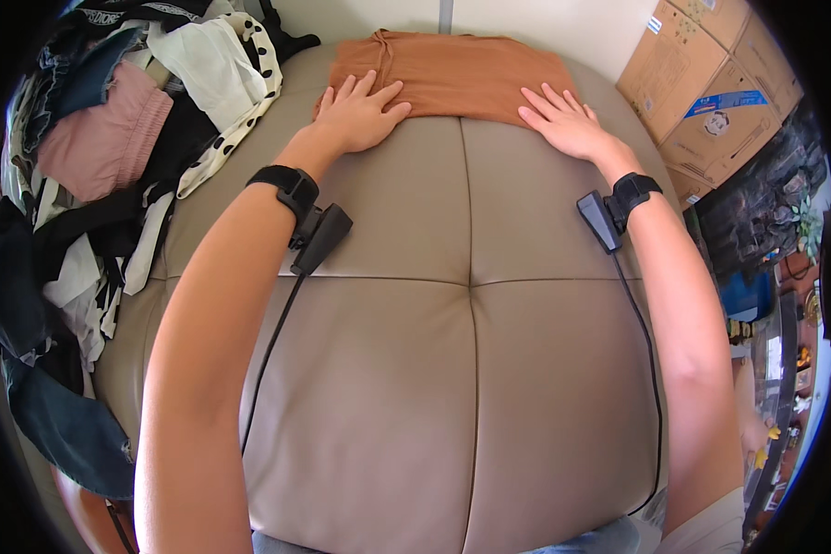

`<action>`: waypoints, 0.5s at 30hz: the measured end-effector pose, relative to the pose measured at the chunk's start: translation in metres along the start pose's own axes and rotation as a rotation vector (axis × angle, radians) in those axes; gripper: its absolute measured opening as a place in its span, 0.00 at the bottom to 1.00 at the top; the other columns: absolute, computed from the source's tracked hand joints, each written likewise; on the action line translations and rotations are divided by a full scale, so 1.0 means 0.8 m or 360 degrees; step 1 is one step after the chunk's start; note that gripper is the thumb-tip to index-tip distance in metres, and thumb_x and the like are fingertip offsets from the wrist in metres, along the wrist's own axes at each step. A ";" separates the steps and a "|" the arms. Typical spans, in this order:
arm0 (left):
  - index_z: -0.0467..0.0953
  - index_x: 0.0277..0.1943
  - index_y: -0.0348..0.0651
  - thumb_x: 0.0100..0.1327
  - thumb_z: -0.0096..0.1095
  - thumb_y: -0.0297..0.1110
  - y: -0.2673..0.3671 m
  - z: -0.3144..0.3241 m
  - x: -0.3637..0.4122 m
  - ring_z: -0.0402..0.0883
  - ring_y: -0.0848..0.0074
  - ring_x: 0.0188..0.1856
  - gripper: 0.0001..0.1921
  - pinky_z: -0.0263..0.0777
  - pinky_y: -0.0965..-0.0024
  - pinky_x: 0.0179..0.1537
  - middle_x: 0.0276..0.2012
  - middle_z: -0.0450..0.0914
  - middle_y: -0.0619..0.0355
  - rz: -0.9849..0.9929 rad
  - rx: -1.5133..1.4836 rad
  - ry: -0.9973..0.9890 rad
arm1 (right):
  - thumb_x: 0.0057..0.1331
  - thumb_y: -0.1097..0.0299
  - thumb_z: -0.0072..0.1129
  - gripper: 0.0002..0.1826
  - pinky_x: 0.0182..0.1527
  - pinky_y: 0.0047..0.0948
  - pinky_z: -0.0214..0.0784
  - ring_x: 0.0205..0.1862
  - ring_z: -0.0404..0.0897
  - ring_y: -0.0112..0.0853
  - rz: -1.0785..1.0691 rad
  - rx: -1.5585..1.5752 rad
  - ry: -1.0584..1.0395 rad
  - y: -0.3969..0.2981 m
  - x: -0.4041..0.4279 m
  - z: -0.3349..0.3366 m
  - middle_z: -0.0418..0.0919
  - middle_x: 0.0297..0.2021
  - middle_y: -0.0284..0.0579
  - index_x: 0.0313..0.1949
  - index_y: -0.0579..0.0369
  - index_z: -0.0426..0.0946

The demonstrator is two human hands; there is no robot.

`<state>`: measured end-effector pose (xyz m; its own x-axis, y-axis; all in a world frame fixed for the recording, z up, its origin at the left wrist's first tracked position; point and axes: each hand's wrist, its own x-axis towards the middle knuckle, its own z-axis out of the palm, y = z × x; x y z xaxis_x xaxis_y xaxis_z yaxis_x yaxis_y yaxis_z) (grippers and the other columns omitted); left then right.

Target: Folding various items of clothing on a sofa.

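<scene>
A rust-brown folded garment [464,73] with a thin drawstring [383,59] at its left lies flat at the far end of a taupe leather seat [388,360]. My left hand [360,114] presses palm-down on its near left corner, fingers spread. On the near right corner rests my right hand [561,121], also flat with fingers apart. Neither hand grips the cloth. Each wrist wears a black strap with a small device, the left device [323,239] and the right device [600,221], each trailing a black cable.
A heap of mixed clothes spreads along the left, with pink elastic-waist shorts [107,131], a white garment [208,62] and dark denim [66,429]. Cardboard boxes [720,128] are stacked at the far right. A pale wall [547,28] stands behind the garment.
</scene>
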<state>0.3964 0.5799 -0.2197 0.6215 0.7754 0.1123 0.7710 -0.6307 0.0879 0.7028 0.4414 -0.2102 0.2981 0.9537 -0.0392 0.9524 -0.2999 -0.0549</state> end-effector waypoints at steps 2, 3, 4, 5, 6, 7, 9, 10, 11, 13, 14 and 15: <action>0.56 0.79 0.65 0.75 0.35 0.66 0.001 -0.001 -0.003 0.42 0.53 0.82 0.35 0.35 0.47 0.79 0.81 0.47 0.49 0.0028 -0.0010 -0.0033 | 0.74 0.27 0.27 0.39 0.80 0.52 0.26 0.83 0.34 0.46 0.0035 -0.0060 -0.0015 -0.002 -0.003 -0.001 0.38 0.82 0.38 0.80 0.23 0.48; 0.56 0.79 0.64 0.75 0.35 0.66 0.002 -0.002 -0.005 0.42 0.53 0.82 0.35 0.35 0.47 0.79 0.81 0.47 0.49 0.0027 -0.0015 -0.0017 | 0.74 0.27 0.27 0.39 0.80 0.52 0.26 0.83 0.34 0.46 0.0012 -0.0041 -0.0013 -0.003 -0.005 -0.001 0.38 0.82 0.38 0.80 0.23 0.48; 0.56 0.79 0.64 0.75 0.35 0.66 0.003 -0.002 -0.006 0.42 0.53 0.82 0.35 0.35 0.47 0.79 0.81 0.47 0.49 0.0028 -0.0013 -0.0030 | 0.74 0.28 0.27 0.39 0.80 0.52 0.26 0.83 0.35 0.46 0.0023 -0.0043 -0.0023 -0.005 -0.007 -0.001 0.38 0.82 0.38 0.80 0.24 0.48; 0.57 0.79 0.63 0.75 0.35 0.66 0.004 -0.001 -0.008 0.42 0.53 0.82 0.35 0.35 0.47 0.79 0.81 0.47 0.49 0.0013 -0.0006 -0.0027 | 0.74 0.28 0.27 0.39 0.80 0.52 0.27 0.83 0.35 0.46 0.0048 -0.0053 -0.0014 -0.005 -0.009 -0.001 0.38 0.82 0.39 0.80 0.24 0.48; 0.58 0.79 0.63 0.75 0.34 0.66 0.006 -0.001 -0.010 0.43 0.53 0.82 0.34 0.35 0.47 0.79 0.81 0.48 0.48 0.0017 -0.0024 -0.0032 | 0.74 0.28 0.27 0.39 0.80 0.52 0.27 0.83 0.35 0.46 0.0039 -0.0048 -0.0038 -0.006 -0.011 -0.001 0.38 0.82 0.39 0.80 0.24 0.48; 0.58 0.79 0.63 0.75 0.34 0.66 0.007 -0.002 -0.013 0.43 0.53 0.82 0.34 0.35 0.47 0.79 0.81 0.48 0.48 0.0003 -0.0006 -0.0017 | 0.74 0.28 0.27 0.39 0.80 0.51 0.27 0.82 0.35 0.46 0.0035 -0.0049 -0.0038 -0.007 -0.014 -0.002 0.38 0.82 0.39 0.80 0.24 0.48; 0.57 0.79 0.63 0.75 0.34 0.66 0.011 -0.006 -0.025 0.43 0.53 0.82 0.34 0.36 0.47 0.79 0.81 0.48 0.49 0.0006 -0.0015 -0.0065 | 0.75 0.29 0.27 0.38 0.80 0.51 0.27 0.82 0.35 0.47 0.0042 -0.0042 -0.0050 -0.008 -0.024 -0.003 0.38 0.82 0.40 0.80 0.26 0.48; 0.57 0.79 0.63 0.75 0.34 0.66 0.013 -0.010 -0.034 0.43 0.53 0.82 0.34 0.36 0.47 0.79 0.81 0.48 0.49 0.0018 -0.0021 -0.0027 | 0.75 0.29 0.27 0.38 0.80 0.51 0.27 0.82 0.35 0.47 0.0029 -0.0035 -0.0047 -0.009 -0.032 -0.005 0.38 0.82 0.40 0.80 0.26 0.48; 0.56 0.79 0.62 0.74 0.35 0.67 0.016 -0.016 -0.044 0.42 0.53 0.82 0.36 0.36 0.47 0.79 0.81 0.47 0.48 0.0004 -0.0033 -0.0096 | 0.75 0.30 0.28 0.38 0.80 0.51 0.27 0.82 0.35 0.47 0.0021 -0.0020 -0.0079 -0.010 -0.043 -0.007 0.38 0.82 0.40 0.80 0.27 0.48; 0.56 0.79 0.61 0.73 0.37 0.68 0.025 -0.030 -0.074 0.42 0.53 0.82 0.38 0.36 0.47 0.79 0.81 0.47 0.48 -0.0004 -0.0044 -0.0166 | 0.75 0.31 0.29 0.39 0.80 0.52 0.27 0.82 0.35 0.48 0.0014 -0.0013 -0.0105 -0.015 -0.072 -0.011 0.38 0.82 0.42 0.80 0.29 0.48; 0.55 0.80 0.59 0.72 0.38 0.70 0.031 -0.038 -0.094 0.41 0.52 0.82 0.40 0.35 0.47 0.79 0.81 0.46 0.47 -0.0008 -0.0034 -0.0227 | 0.75 0.31 0.29 0.39 0.80 0.52 0.26 0.82 0.34 0.49 0.0002 -0.0020 -0.0127 -0.018 -0.091 -0.013 0.38 0.82 0.43 0.80 0.31 0.48; 0.54 0.80 0.58 0.70 0.40 0.72 0.037 -0.046 -0.116 0.40 0.51 0.82 0.43 0.35 0.48 0.79 0.81 0.45 0.46 -0.0013 -0.0024 -0.0289 | 0.76 0.31 0.28 0.39 0.80 0.51 0.26 0.82 0.34 0.50 -0.0034 -0.0002 -0.0138 -0.023 -0.115 -0.014 0.38 0.82 0.44 0.80 0.32 0.48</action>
<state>0.3563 0.4877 -0.1908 0.6311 0.7726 -0.0691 0.7749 -0.6237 0.1029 0.6589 0.3592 -0.1942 0.2713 0.9544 -0.1245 0.9585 -0.2797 -0.0551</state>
